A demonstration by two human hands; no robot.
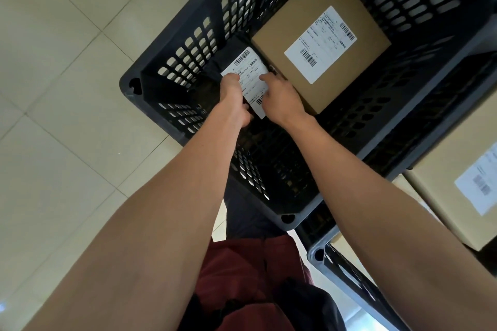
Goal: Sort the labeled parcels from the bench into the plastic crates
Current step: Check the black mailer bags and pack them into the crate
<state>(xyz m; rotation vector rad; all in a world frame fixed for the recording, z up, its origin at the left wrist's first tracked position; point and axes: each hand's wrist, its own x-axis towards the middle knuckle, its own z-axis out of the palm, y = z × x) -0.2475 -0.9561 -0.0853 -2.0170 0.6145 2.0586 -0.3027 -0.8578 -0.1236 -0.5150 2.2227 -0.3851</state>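
Note:
A dark perforated plastic crate (pixel 172 94) stands on the tiled floor below me. Inside it lies a brown cardboard parcel (pixel 357 16) with a white barcode label. To its left sits a black parcel (pixel 228 54) bearing its own white label (pixel 248 64). Both my arms reach down into the crate. My left hand (pixel 235 99) holds the black parcel at its left edge, fingers curled over the label. My right hand (pixel 281 99) grips the parcel's right edge, next to the cardboard parcel.
A second crate (pixel 322 252) stands at the lower right, holding another cardboard parcel (pixel 457 169) with a label. Beige floor tiles (pixel 67 75) fill the left side. My red shorts and dark clothing show at the bottom.

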